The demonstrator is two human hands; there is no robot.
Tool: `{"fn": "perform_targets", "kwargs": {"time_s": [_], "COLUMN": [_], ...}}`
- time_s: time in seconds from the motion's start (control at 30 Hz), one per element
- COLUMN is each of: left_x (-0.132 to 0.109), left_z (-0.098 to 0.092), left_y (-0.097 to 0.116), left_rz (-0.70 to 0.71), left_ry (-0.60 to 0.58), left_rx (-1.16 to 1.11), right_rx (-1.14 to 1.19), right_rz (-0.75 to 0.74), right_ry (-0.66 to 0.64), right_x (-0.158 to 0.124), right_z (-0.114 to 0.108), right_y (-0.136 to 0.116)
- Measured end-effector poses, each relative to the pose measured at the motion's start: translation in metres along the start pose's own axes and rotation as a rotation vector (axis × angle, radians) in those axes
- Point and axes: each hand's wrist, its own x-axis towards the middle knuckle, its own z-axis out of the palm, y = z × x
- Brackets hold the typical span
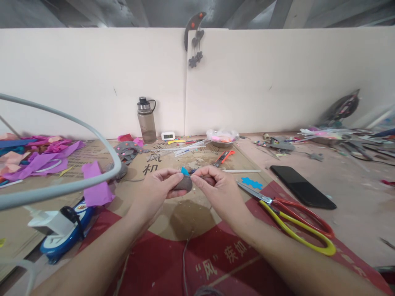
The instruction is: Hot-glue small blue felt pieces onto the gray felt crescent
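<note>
My left hand (162,183) is closed, its thumb and fingers pinching a rounded dark grey piece (185,184) that looks like felt. A small bright blue piece (184,171) sticks up at the top of it by the thumb. Right beside it, my right hand (217,187) pinches at the grey piece's right edge; what lies between those fingertips is too small to make out. More grey material shows under the right fingers. Below the hands, a thin grey cord (184,263) runs over the cardboard toward me.
Scissors (271,201), a blue snowflake cutout (252,183) and a phone (300,186) lie at right. Behind are a utility knife (224,158), a bowl (222,142) and a bottle (147,123). A grey tube (112,148) arches at left, above a blue power strip (58,244) and purple scraps (96,185).
</note>
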Motion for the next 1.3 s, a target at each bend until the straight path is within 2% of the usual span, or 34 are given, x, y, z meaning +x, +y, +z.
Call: {"fn": "perform_targets", "kwargs": {"time_s": [0.2, 0.6, 0.73, 0.83, 1.0, 1.13, 1.3], "left_x": [0.001, 0.0, 0.001, 0.002, 0.003, 0.002, -0.001], "left_z": [-0.001, -0.004, -0.003, -0.003, -0.002, -0.001, -0.001], "left_y": [-0.002, -0.003, -0.004, -0.005, -0.005, -0.004, -0.003], "left_rz": [0.029, 0.045, 0.045, 0.042, 0.009, -0.019, -0.025], "left_ry": [0.002, -0.052, -0.077, -0.094, -0.142, -0.157, -0.16], "left_rx": [0.027, 0.051, 0.035, 0.008, -0.092, -0.111, -0.088], "right_rx": [0.099, 0.314, 0.363, 0.305, 0.15, 0.035, -0.192], "right_rz": [0.001, 0.183, 0.197, 0.134, -0.024, -0.143, -0.424], "right_ry": [-0.02, -0.157, -0.2, -0.186, -0.077, -0.073, -0.049], "right_x": [0.002, 0.007, 0.008, 0.008, 0.004, 0.0, -0.003], "right_z": [0.0, -0.003, -0.005, -0.006, -0.006, -0.005, -0.007], "right_y": [0.001, 0.002, 0.004, 0.004, 0.0, 0.004, 0.012]}}
